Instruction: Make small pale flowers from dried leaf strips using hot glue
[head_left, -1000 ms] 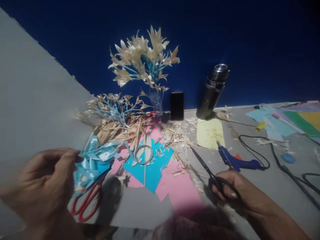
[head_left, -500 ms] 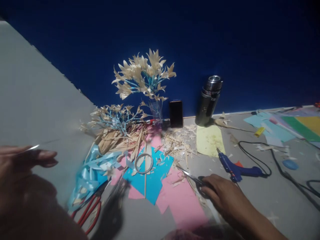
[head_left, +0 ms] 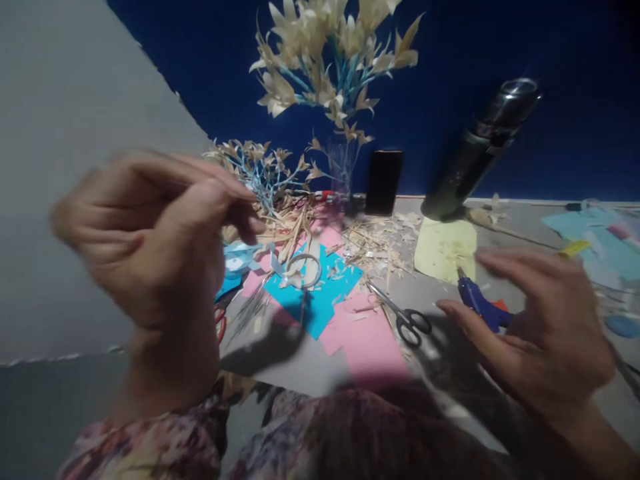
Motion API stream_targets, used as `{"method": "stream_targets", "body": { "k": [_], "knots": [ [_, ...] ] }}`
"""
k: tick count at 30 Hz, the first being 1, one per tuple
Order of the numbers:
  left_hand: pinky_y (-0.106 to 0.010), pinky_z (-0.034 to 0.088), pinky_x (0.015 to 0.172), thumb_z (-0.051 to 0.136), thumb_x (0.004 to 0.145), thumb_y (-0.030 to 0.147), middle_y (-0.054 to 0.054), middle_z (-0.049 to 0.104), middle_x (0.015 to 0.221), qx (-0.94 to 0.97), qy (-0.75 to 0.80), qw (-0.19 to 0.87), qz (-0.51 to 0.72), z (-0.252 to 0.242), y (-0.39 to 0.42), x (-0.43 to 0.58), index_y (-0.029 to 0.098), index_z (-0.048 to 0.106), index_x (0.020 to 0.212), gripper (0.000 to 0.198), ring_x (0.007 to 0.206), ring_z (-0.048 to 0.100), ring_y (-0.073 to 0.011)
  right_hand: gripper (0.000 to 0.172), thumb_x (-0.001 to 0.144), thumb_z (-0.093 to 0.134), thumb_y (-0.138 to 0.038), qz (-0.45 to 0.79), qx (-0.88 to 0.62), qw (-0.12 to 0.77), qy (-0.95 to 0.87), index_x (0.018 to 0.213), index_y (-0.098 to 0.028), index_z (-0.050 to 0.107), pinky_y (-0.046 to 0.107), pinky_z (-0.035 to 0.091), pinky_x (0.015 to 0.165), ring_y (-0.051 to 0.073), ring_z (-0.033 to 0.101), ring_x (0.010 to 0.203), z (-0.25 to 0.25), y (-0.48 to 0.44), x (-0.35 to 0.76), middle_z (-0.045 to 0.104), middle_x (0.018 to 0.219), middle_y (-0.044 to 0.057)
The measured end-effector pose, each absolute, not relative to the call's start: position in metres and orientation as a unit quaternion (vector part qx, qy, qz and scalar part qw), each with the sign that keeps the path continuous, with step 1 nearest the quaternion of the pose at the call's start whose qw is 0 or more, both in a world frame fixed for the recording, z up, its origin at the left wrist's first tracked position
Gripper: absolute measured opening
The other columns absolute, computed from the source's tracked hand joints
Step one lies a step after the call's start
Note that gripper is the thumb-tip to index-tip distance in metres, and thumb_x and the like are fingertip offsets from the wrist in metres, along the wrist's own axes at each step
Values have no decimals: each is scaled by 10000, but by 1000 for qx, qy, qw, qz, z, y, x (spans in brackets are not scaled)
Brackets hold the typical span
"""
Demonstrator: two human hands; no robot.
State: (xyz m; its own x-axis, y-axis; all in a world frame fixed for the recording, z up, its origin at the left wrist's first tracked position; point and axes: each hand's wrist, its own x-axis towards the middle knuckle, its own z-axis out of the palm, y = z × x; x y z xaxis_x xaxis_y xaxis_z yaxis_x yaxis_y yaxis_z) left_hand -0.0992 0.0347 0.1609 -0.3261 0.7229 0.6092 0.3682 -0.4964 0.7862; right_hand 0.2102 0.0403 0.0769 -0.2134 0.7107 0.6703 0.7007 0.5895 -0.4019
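My left hand (head_left: pixel 165 233) is raised at the left, thumb and fingers pinched together; whatever lies between them is too blurred to make out. My right hand (head_left: pixel 545 333) hovers at the right, thumb and fingers spread, with nothing in it. Near it, a blue glue gun (head_left: pixel 477 303) lies with its nozzle on a yellow sheet (head_left: pixel 445 250). Small scissors (head_left: pixel 407 320) rest on the table beside pink paper (head_left: pixel 370 340). A tape ring (head_left: pixel 304 270) sits on blue paper (head_left: pixel 325 307) among pale scraps.
Cream flowers on blue stems (head_left: pixel 327 60) stand in a clear vase (head_left: pixel 341 167) at the back. A phone (head_left: pixel 384 182) and a dark flask (head_left: pixel 475 153) stand beside them. Light blue ribbon (head_left: pixel 240 257) and red-handled scissors (head_left: pixel 220 323) lie at the left.
My right hand has let go of the small scissors and opened to their right. My left hand has moved right and up in front of the flowers. The view has shifted.
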Motion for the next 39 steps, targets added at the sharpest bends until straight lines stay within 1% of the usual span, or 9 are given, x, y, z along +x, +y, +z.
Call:
{"method": "stream_targets", "body": {
  "k": [3, 5, 7, 10, 15, 19, 23, 31, 39],
  "knots": [
    [-272, 512, 467, 662, 848, 79, 14, 702, 767, 619, 404, 177, 650, 162, 39, -71, 189, 707, 729, 168, 581, 645, -116, 770, 859, 746, -504, 25, -409, 434, -802, 1505, -232, 427, 568, 423, 1120, 415, 484, 1353, 91, 46, 195, 538, 1424, 165],
    [-266, 507, 453, 652, 855, 61, 4, 702, 764, 639, 383, 226, 627, 162, 42, -65, 180, 723, 745, 177, 559, 638, -118, 689, 912, 684, -469, 140, -399, 413, -807, 1498, -217, 424, 490, 541, 990, 340, 612, 1217, 90, 49, 188, 621, 1334, 152],
    [-256, 503, 447, 676, 852, 75, -8, 700, 757, 636, 369, 244, 632, 158, 48, -67, 170, 729, 746, 153, 546, 632, -117, 433, 976, 583, -369, 293, -397, 369, -788, 1377, -210, 549, 365, 598, 814, 235, 716, 943, 87, 52, 184, 733, 1112, 104],
    [-238, 489, 428, 698, 833, 120, -12, 687, 713, 595, 385, 300, 639, 143, 58, -74, 168, 712, 692, 150, 513, 615, -111, 229, 984, 525, -304, 410, -398, 319, -756, 1058, -202, 717, 284, 569, 735, 177, 710, 787, 83, 53, 186, 765, 917, 61],
    [-276, 563, 537, 685, 803, 188, -13, 735, 716, 462, 468, 427, 620, 119, 66, -78, 186, 659, 657, 148, 587, 689, -159, 251, 980, 519, -301, 473, -379, 263, -750, 925, -195, 740, 267, 506, 748, 175, 696, 828, 77, 51, 190, 762, 889, 44],
    [-305, 577, 570, 719, 770, 233, -3, 722, 653, 418, 502, 481, 585, 107, 69, -79, 183, 623, 639, 170, 552, 687, -170, 412, 1018, 481, -442, 562, -380, 250, -691, 795, -167, 691, 243, 435, 628, 135, 586, 614, 65, 51, 192, 623, 616, -3],
    [-342, 609, 665, 804, 748, 337, -46, 774, 744, 425, 499, 481, 582, 98, 71, -75, 176, 650, 682, 233, 670, 737, -211, 473, 950, 549, -582, 658, -369, 237, -612, 895, -133, 686, 223, 358, 520, 100, 454, 480, 53, 53, 195, 536, 520, -43],
    [-328, 606, 600, 896, 636, 450, -77, 777, 712, 374, 505, 514, 583, 80, 64, -49, 151, 690, 745, 379, 634, 742, -231, 434, 913, 597, -543, 661, -378, 257, -594, 851, -126, 700, 221, 355, 508, 99, 466, 465, 40, 48, 193, 541, 500, -37],
    [-298, 569, 513, 834, 685, 554, -99, 731, 625, 397, 529, 540, 520, 67, 62, -49, 112, 737, 686, 453, 540, 696, -209, 351, 950, 579, -429, 625, -403, 259, -616, 763, -150, 682, 227, 374, 541, 105, 491, 506, 44, 40, 201, 568, 538, -27]
  ]
}}
